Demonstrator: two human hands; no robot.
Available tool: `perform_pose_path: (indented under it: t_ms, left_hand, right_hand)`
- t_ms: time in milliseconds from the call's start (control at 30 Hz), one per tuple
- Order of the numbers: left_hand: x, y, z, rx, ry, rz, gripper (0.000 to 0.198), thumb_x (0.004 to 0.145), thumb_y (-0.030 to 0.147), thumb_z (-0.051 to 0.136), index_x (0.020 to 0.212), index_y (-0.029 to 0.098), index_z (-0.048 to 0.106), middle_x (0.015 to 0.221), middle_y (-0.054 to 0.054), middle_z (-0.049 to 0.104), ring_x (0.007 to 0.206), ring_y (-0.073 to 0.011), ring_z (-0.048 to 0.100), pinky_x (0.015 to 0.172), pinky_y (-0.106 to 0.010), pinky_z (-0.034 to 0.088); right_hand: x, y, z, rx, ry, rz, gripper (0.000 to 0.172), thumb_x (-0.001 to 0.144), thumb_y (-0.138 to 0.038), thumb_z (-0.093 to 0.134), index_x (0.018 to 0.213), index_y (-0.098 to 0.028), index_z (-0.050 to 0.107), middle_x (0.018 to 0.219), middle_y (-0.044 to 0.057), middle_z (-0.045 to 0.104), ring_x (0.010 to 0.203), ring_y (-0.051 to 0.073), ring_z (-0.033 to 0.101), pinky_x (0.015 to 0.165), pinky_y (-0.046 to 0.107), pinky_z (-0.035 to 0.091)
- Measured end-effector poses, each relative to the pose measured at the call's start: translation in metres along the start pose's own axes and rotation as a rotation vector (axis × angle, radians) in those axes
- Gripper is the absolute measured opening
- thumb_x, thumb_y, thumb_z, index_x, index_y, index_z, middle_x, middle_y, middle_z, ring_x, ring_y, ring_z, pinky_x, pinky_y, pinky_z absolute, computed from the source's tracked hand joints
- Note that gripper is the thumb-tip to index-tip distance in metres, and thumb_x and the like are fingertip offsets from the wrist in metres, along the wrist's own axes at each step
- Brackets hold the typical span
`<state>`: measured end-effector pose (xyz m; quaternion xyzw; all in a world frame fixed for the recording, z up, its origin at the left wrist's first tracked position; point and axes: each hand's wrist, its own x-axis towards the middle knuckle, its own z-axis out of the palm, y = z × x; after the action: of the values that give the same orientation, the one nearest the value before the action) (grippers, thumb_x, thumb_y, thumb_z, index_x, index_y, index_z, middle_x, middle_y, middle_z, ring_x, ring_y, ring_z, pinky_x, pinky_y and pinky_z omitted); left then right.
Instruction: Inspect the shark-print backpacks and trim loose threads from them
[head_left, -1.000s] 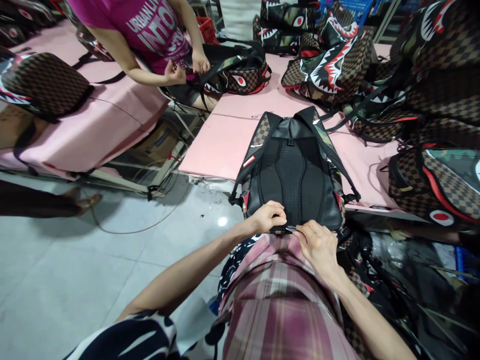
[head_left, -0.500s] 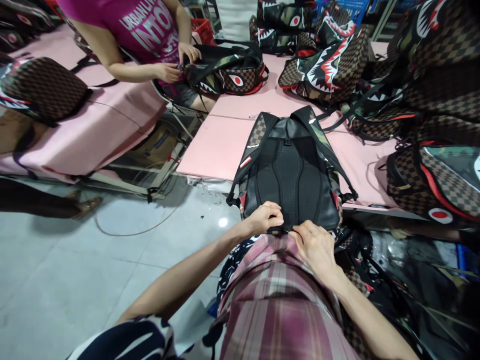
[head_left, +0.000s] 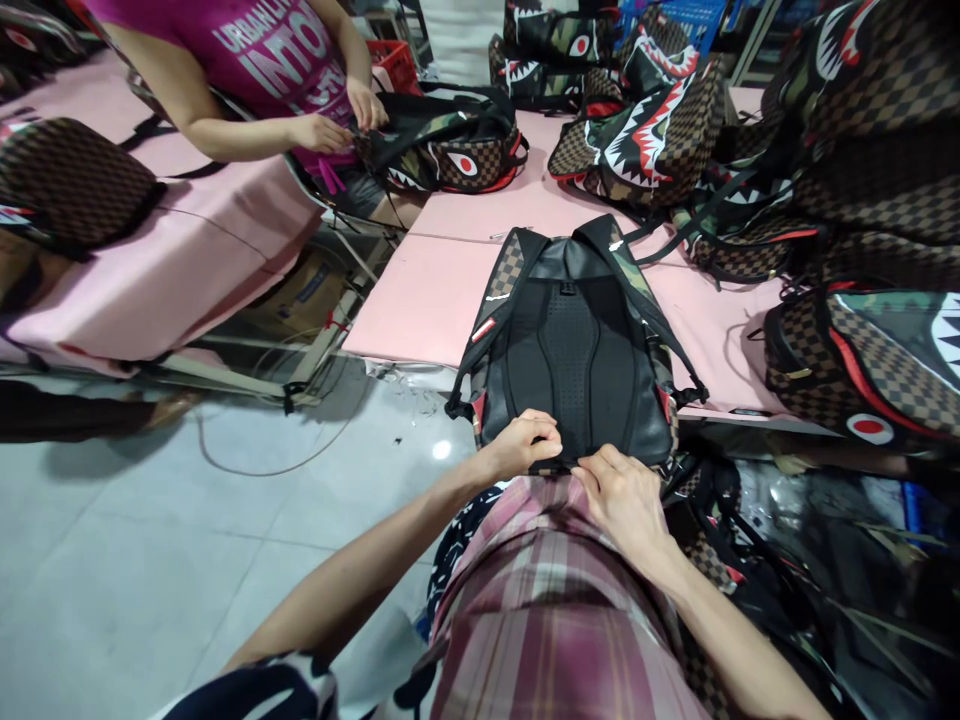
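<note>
"URBAN" and "INTO" can be read on another person's purple shirt [head_left: 262, 65]; lettering on the small red label [head_left: 484, 329] is too small to make out. One black backpack [head_left: 574, 345] lies back panel up on the pink table [head_left: 412, 290], its bottom end past the near edge. It has two shoulder straps [head_left: 508, 272], checked and camouflage-patterned, and a padded back. At its bottom edge, the left hand's [head_left: 529, 443] fingers are curled narrow and the right hand's [head_left: 621, 490] are bent; I cannot tell what either grips.
</note>
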<state>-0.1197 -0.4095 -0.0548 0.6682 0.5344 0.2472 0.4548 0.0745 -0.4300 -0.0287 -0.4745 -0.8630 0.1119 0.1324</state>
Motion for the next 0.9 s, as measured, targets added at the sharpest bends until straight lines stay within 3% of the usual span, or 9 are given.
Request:
perform_pose_path:
  t_ms: [133, 233, 333, 433, 533, 600, 700, 833, 900]
  left_hand:
    - [-0.003, 0.026, -0.032, -0.201, -0.244, 0.101, 0.054, 0.085, 0.055, 0.035, 0.053, 0.017, 0.056, 0.075, -0.008, 0.065, 0.098, -0.0213, 0.055, 0.093, -0.034, 0.038]
    - [0.012, 0.057, -0.042, -0.212, -0.342, 0.207, 0.068, 0.089, 0.055, 0.013, 0.071, 0.015, 0.065, 0.101, -0.011, 0.066, 0.109, -0.0222, 0.052, 0.099, -0.037, 0.035]
    - [0.030, 0.093, -0.015, -0.090, -0.424, 0.259, 0.057, 0.091, 0.051, 0.019, 0.100, 0.015, 0.063, 0.120, -0.011, 0.057, 0.120, -0.0232, 0.044, 0.101, -0.040, 0.033]
    - [0.030, 0.124, 0.027, -0.058, -0.614, 0.329, 0.046, 0.084, 0.052, 0.042, 0.103, 0.017, 0.064, 0.117, -0.007, 0.059, 0.117, -0.0231, 0.048, 0.095, -0.033, 0.040]
    - [0.022, 0.131, 0.045, -0.042, -0.818, 0.446, 0.036, 0.079, 0.050, 0.052, 0.096, 0.022, 0.068, 0.109, 0.002, 0.064, 0.111, -0.0186, 0.054, 0.089, -0.021, 0.044]
    - [0.023, 0.119, 0.041, -0.005, -0.738, 0.469, 0.034, 0.088, 0.042, 0.042, 0.107, 0.025, 0.064, 0.115, 0.003, 0.061, 0.113, -0.0157, 0.052, 0.094, -0.021, 0.041]
    - [0.032, 0.088, 0.037, 0.189, -0.262, 0.285, 0.037, 0.092, 0.033, 0.033, 0.122, 0.024, 0.053, 0.132, -0.005, 0.049, 0.125, -0.0204, 0.040, 0.107, -0.039, 0.028]
    - [0.030, 0.066, 0.056, 0.324, -0.363, 0.353, 0.039, 0.082, 0.042, 0.054, 0.117, 0.026, 0.058, 0.142, -0.009, 0.034, 0.134, -0.0304, 0.022, 0.107, -0.059, 0.005]
    - [0.022, 0.064, 0.064, 0.241, -0.363, 0.315, 0.034, 0.084, 0.035, 0.052, 0.116, 0.025, 0.058, 0.138, -0.008, 0.041, 0.131, -0.0263, 0.030, 0.108, -0.057, 0.004]
  right_hand:
    - [-0.011, 0.035, 0.001, 0.412, 0.129, 0.165, 0.020, 0.087, -0.033, 0.050, 0.085, -0.020, 0.065, 0.082, 0.003, 0.064, 0.076, 0.014, 0.059, 0.070, 0.025, 0.041]
    - [-0.017, 0.073, 0.004, 0.782, 0.398, 0.467, 0.023, 0.078, -0.038, 0.060, 0.090, -0.019, 0.064, 0.088, 0.003, 0.065, 0.080, 0.015, 0.059, 0.072, 0.026, 0.043]
    - [-0.014, 0.099, 0.013, 1.085, 0.625, 0.744, 0.035, 0.069, -0.042, 0.067, 0.094, -0.017, 0.063, 0.077, 0.000, 0.062, 0.060, 0.009, 0.052, 0.055, 0.021, 0.040]
    - [-0.011, 0.109, 0.028, 1.311, 0.632, 0.872, 0.044, 0.061, -0.045, 0.071, 0.092, -0.015, 0.063, 0.063, -0.005, 0.054, 0.045, 0.004, 0.037, 0.042, 0.018, 0.028]
    - [-0.015, 0.113, 0.043, 1.418, 0.588, 0.942, 0.045, 0.060, -0.046, 0.072, 0.092, -0.016, 0.063, 0.061, -0.006, 0.051, 0.043, 0.003, 0.034, 0.041, 0.018, 0.026]
    - [-0.019, 0.117, 0.047, 1.377, 0.567, 0.939, 0.041, 0.065, -0.047, 0.069, 0.093, -0.017, 0.063, 0.062, -0.005, 0.052, 0.044, 0.004, 0.037, 0.043, 0.018, 0.030]
    - [-0.017, 0.125, 0.036, 1.062, 0.533, 0.785, 0.035, 0.072, -0.047, 0.061, 0.092, -0.019, 0.063, 0.076, 0.000, 0.060, 0.062, 0.011, 0.052, 0.059, 0.024, 0.041]
    - [0.011, 0.132, 0.011, 0.601, 0.378, 0.589, 0.039, 0.063, -0.045, 0.069, 0.094, -0.022, 0.065, 0.090, 0.002, 0.063, 0.083, 0.018, 0.056, 0.073, 0.028, 0.040]
    - [0.030, 0.135, 0.010, 0.730, 0.437, 0.672, 0.036, 0.056, -0.042, 0.073, 0.084, -0.020, 0.064, 0.079, 0.000, 0.061, 0.075, 0.017, 0.054, 0.066, 0.026, 0.038]
